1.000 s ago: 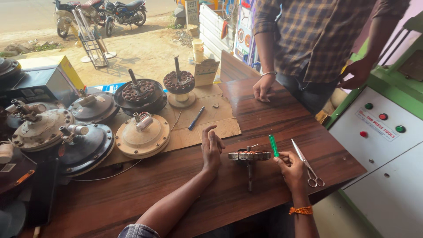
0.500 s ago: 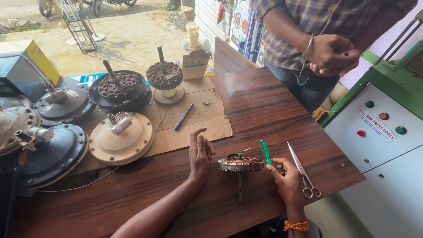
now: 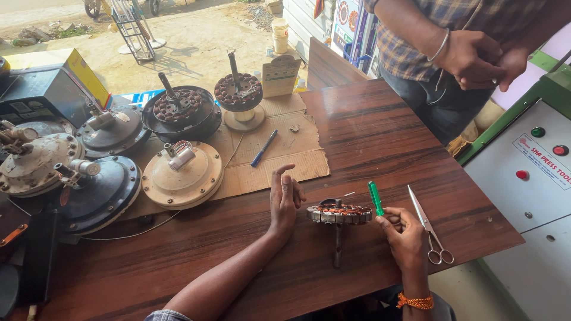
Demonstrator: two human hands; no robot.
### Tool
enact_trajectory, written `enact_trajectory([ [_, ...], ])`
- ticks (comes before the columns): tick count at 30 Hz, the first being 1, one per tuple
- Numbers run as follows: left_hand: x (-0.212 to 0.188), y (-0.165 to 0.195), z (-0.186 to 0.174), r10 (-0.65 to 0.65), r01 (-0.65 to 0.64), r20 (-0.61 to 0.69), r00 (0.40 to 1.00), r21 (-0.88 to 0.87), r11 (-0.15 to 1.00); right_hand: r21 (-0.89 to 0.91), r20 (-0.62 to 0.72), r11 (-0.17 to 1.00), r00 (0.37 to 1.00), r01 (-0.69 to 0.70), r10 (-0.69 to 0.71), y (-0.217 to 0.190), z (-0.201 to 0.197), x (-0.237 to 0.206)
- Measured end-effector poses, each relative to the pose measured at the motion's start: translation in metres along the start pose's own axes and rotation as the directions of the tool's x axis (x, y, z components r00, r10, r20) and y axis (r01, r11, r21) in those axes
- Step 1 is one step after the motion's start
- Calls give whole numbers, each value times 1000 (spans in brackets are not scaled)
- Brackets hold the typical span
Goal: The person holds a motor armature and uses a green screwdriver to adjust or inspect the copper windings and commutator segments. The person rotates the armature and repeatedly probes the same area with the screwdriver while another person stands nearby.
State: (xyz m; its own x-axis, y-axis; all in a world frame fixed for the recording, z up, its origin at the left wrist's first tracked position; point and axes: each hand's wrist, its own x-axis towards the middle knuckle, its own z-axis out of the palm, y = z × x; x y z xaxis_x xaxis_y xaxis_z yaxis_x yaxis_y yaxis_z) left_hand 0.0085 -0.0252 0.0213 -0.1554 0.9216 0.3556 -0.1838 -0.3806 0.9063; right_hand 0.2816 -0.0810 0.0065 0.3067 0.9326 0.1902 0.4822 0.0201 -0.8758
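1. On wooden table (image 3: 369,137), centre-front: we log fan stator (image 3: 339,213) w/ copper windings, lying flat, shaft toward us.
2. L hand (image 3: 284,199): released, fingers spread, edge-on to table just left of stator, not touching it.
3. R hand (image 3: 405,233): grasping green screwdriver (image 3: 375,198), tip at stator's right rim.
4. Scissors (image 3: 429,229): just right of R hand.
5. Blue pen (image 3: 264,148) on cardboard sheet (image 3: 297,157); fan motor housings (image 3: 182,174) at left.
6. Second person's hands (image 3: 479,59): clasped, far side.
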Motion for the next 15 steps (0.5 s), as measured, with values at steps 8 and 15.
enact_trajectory([
  [8,-6,4,1,22,-27,114,993,45,999,24,13,1000,1000,-19,19,-5,0,0],
  [15,-5,4,1,20,-25,115,993,43,999,55,20,998,1000,-17,16,-5,1,-3],
])
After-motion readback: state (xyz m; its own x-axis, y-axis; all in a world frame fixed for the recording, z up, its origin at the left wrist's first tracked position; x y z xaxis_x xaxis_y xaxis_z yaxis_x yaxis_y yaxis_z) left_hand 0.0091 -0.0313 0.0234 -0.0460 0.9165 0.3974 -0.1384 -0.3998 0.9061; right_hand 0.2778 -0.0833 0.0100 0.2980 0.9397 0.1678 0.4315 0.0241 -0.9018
